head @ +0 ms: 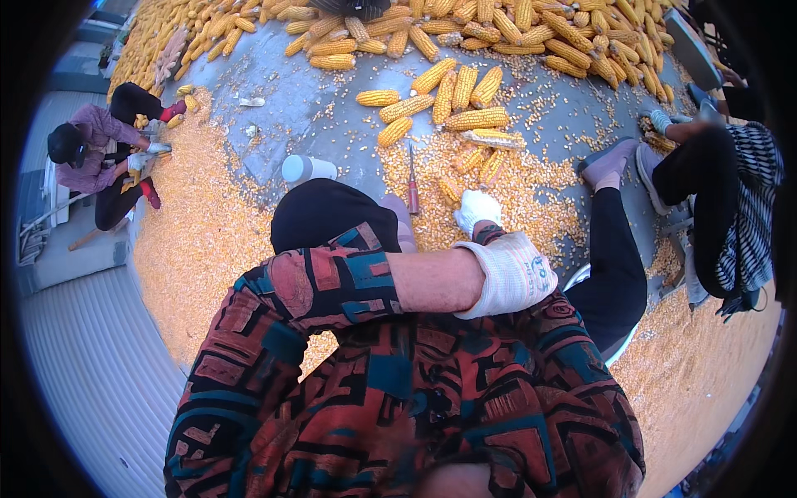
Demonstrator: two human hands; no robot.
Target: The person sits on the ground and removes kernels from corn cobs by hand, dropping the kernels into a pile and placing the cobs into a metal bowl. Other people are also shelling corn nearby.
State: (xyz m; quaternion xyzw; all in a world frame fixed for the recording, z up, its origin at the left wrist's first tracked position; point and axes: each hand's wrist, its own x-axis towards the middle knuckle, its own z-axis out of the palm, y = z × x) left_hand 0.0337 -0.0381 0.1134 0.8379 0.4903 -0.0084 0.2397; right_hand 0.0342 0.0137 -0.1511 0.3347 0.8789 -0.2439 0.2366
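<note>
My left hand (514,274), in a pale knit glove with writing on it, reaches across my body and lies over my right forearm. Its fingers are mostly hidden. Beyond it, my right hand (478,210), in a white knit glove, is low over loose corn kernels (535,215). A corn cob (449,188) lies at its fingertips; whether it is gripped is unclear. Just ahead are partly stripped cobs (482,163). To the left of my right hand, a screwdriver (413,194) with a red handle lies on the kernels, its shaft pointing away from me.
Whole yellow cobs (464,87) lie ahead, before a large cob heap (560,31). A white lidded container (308,169) stands beyond my bent knee. One person (99,149) sits at the left, another (716,168) at the right. Kernels (187,249) spread widely.
</note>
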